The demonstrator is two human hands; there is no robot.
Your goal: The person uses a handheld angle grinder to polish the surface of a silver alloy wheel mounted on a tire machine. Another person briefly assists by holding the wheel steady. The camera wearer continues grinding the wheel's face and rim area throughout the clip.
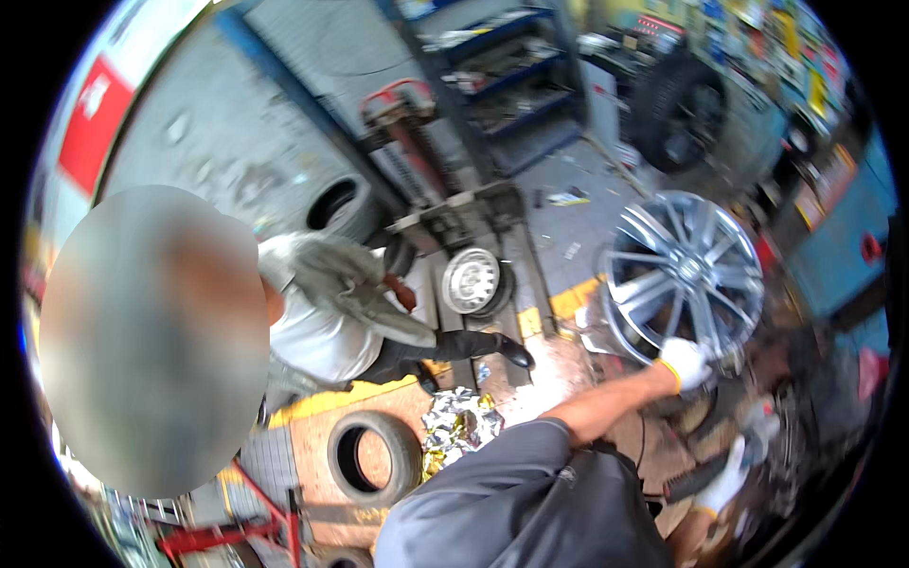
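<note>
From my end, a co-worker (322, 327) at 9 o'clock, head blurred out, blocks some of the floor. Bare tyre (405, 459) around 7, crumpled foil (450, 434) at 6, partly behind the grey sleeve (492, 488). Gloved left hand (686, 365)'s clamped on the bottom of the multi-spoke alloy wheel (689, 268) at 3, fingertips hidden. Gloved right hand (725, 481)'s well apart at 4, smeary, beside a dark handle (689, 480); can't tell if it's gripping.

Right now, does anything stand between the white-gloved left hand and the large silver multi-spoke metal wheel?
Nothing visible does: the white-gloved left hand is at the lower edge of the large silver multi-spoke metal wheel, with no object showing between them. Blur hides the exact contact.
</note>
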